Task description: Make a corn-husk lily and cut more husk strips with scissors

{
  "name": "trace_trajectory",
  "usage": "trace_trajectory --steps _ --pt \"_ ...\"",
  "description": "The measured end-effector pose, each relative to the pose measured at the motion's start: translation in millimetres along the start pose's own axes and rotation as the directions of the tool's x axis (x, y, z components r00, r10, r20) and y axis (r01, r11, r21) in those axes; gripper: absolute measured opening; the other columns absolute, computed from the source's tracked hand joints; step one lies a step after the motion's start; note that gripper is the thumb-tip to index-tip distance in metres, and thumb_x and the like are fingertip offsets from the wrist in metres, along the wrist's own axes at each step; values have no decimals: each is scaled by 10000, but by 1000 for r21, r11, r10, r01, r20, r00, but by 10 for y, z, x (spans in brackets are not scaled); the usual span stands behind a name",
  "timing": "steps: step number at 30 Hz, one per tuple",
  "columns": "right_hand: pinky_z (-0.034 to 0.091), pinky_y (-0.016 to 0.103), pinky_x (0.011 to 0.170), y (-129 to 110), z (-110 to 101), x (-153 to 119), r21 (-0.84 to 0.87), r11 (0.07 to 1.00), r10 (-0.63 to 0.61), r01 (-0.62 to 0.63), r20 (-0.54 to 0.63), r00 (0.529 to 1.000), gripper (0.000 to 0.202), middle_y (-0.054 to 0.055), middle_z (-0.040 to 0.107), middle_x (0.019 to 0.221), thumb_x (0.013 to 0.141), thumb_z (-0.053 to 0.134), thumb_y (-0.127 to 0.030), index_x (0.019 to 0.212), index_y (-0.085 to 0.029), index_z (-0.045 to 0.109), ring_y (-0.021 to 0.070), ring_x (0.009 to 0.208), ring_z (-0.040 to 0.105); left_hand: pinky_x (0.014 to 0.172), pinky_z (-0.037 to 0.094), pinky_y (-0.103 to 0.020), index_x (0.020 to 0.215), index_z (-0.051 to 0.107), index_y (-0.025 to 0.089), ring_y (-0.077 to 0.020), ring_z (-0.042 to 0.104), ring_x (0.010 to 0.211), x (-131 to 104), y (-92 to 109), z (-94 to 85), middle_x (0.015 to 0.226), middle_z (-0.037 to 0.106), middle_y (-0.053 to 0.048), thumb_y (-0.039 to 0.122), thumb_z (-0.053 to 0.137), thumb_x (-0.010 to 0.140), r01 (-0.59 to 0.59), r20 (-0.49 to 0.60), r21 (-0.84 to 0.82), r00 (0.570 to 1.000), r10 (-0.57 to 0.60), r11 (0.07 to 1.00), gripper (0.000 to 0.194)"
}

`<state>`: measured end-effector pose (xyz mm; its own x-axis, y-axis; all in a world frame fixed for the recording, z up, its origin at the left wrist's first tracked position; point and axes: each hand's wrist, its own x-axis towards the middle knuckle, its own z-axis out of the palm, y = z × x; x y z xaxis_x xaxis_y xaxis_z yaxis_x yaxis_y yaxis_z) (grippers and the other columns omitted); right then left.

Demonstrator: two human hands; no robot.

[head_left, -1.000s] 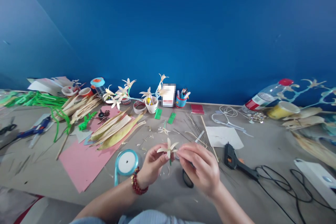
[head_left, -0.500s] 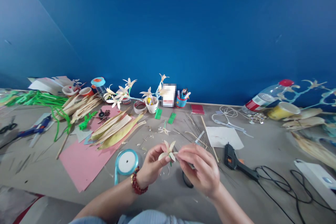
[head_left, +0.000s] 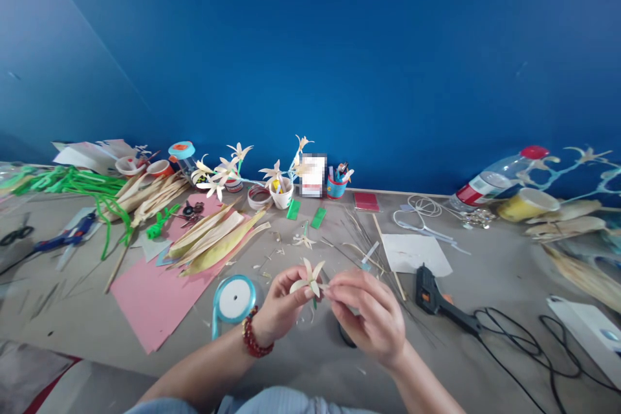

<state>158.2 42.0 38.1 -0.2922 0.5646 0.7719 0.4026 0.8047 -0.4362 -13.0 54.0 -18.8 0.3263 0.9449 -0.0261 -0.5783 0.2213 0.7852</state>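
Observation:
A cream handmade flower (head_left: 310, 277) with pointed petals is held between the thumb and fingers of my left hand (head_left: 284, 301). A bit of green stem shows below it. My right hand (head_left: 371, 314) pinches the tip of the flower's right-hand petal between thumb and fingers. A beaded bracelet circles my left wrist. On the table left of my hands lies a roll of blue ribbon (head_left: 234, 299). A small dark round object (head_left: 347, 331) is partly hidden under my right hand. Beyond my hands, another small cream flower (head_left: 305, 240) lies on the table.
A black glue gun (head_left: 439, 301) with a looping cord lies at the right. Corn husks (head_left: 218, 239) rest on pink paper (head_left: 145, 304) at the left. Cups with finished flowers (head_left: 280, 194), a pen cup (head_left: 337, 186) and a plastic bottle (head_left: 499, 178) line the blue wall.
Hands and flower stay almost in place. My right fingers have shifted slightly at the right-hand petal.

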Motion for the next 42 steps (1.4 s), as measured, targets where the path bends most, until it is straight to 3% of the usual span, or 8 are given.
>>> trace_trajectory --steps 5,12,16,21,28,34,39,42 --pt "568 298 681 5 22 -13 -1 1000 7 -7 -14 1000 245 70 733 874 878 568 -82 1063 -228 638 188 771 702 682 463 -291 754 720 163 -145 584 661 15 -6 13 727 660 -27 374 849 677 -21 -3 -5 1000 21 1000 259" --pt "553 272 626 3 173 -188 164 922 361 -351 -40 932 173 49 659 905 902 598 -147 1049 -237 580 138 632 627 733 457 -313 676 681 171 -164 578 736 38 -37 5 744 645 -24 412 866 645 -46 -65 25 997 47 999 305" --pt "535 248 596 -37 250 -254 262 833 491 -487 58 869 139 46 656 865 925 578 -203 1064 -211 579 148 655 630 740 443 -307 644 693 160 -162 550 763 47 -11 15 755 605 -27 372 877 636 -57 -69 8 996 57 998 281" --pt "505 221 618 -71 282 -220 288 842 447 -456 100 889 87 15 657 786 922 563 -160 894 -212 628 137 658 609 715 430 -282 648 717 154 -147 529 743 44 1 9 755 589 -19 370 875 642 -64 -33 32 997 65 997 268" --pt "465 209 584 -45 302 -259 292 844 444 -449 88 892 99 -5 630 748 912 574 -136 873 -220 607 130 628 585 686 431 -255 721 721 168 -138 515 725 27 -24 -47 765 584 -15 360 867 658 -89 -7 70 996 90 994 249" --pt "473 227 601 -6 273 -267 277 873 386 -402 113 915 102 -5 620 757 909 570 -128 901 -222 607 134 637 575 715 433 -259 757 687 171 -144 531 759 22 18 -72 815 591 -25 289 785 773 -225 162 160 966 199 961 154" --pt "533 309 688 37 107 -258 295 908 314 -298 -8 949 267 82 635 983 868 555 -88 1106 -201 598 210 873 633 689 426 -271 728 682 158 -155 531 728 21 81 -45 758 583 -38 305 740 815 -371 271 314 917 292 874 180" --pt "530 354 757 3 10 -224 171 972 181 -161 -107 978 330 89 613 1016 804 577 -15 1078 -193 619 219 917 619 708 436 -287 762 699 164 -171 544 757 20 96 -51 763 596 -49 293 697 853 -428 299 395 897 327 813 158"
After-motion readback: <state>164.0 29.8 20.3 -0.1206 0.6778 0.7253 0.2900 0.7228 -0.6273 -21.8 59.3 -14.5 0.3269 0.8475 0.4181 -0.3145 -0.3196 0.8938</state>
